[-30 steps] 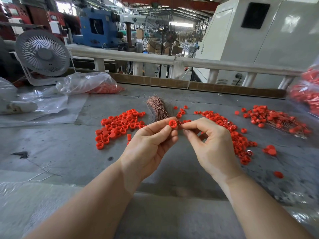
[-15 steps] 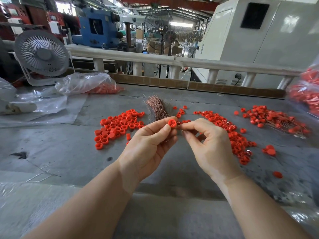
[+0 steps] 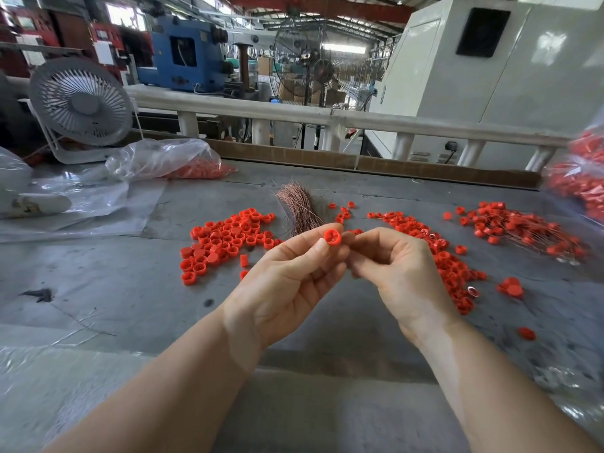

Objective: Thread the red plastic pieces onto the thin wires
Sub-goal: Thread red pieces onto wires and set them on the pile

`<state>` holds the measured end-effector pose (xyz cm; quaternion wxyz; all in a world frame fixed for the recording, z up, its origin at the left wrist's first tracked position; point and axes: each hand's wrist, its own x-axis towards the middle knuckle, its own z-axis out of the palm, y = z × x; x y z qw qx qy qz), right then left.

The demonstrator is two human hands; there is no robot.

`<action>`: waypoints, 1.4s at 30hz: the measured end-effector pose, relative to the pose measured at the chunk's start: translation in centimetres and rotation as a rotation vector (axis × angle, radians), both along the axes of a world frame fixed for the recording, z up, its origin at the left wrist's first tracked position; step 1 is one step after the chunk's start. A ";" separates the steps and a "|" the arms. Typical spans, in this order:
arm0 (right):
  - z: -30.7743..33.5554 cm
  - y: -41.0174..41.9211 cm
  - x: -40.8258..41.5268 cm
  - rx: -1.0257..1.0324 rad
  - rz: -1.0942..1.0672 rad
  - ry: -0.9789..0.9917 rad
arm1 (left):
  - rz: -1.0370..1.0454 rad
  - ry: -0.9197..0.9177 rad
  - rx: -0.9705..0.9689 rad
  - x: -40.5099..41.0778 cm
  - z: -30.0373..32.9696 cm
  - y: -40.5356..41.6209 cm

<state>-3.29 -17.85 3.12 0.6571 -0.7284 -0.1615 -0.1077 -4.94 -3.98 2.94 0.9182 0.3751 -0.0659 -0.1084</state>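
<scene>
At the centre of the frame the left hand (image 3: 287,279) pinches a red cap (image 3: 332,237) between thumb and forefinger, its open side turned toward the camera, the other fingers curled loosely beneath. The right hand (image 3: 397,273) sits just beside it, fingertips bunched and touching the cap's right edge; they seem to pinch something thin, but no wire shows between them, so what they grasp I cannot tell. Both hands are held above a grey table (image 3: 114,289). Just behind the cap lies a bundle of copper wires (image 3: 299,209), fanned out toward the far edge. Left of the bundle is a pile of loose caps (image 3: 225,238); right of the hands a second pile (image 3: 438,253) runs in a band toward the lower right. Farther right, a heap of caps with wires (image 3: 523,228) lies apart from the others. A few single caps are scattered at the lower right. In the upper left stand a white fan (image 3: 80,103) and a clear bag (image 3: 170,160) holding more red pieces; another bag (image 3: 578,178) of them shows blurred at the right edge.
</scene>
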 end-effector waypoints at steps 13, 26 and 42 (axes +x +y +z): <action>-0.6 -1.1 0.9 -0.256 -0.233 -0.061 | 0.107 0.032 0.105 0.4 -0.5 0.0; -0.9 -4.0 2.2 -0.962 -0.684 0.276 | 0.187 0.050 0.246 0.8 -1.3 -0.2; -0.8 -3.9 2.1 -0.820 -0.653 0.102 | 0.179 -0.008 0.287 0.9 -1.5 -0.1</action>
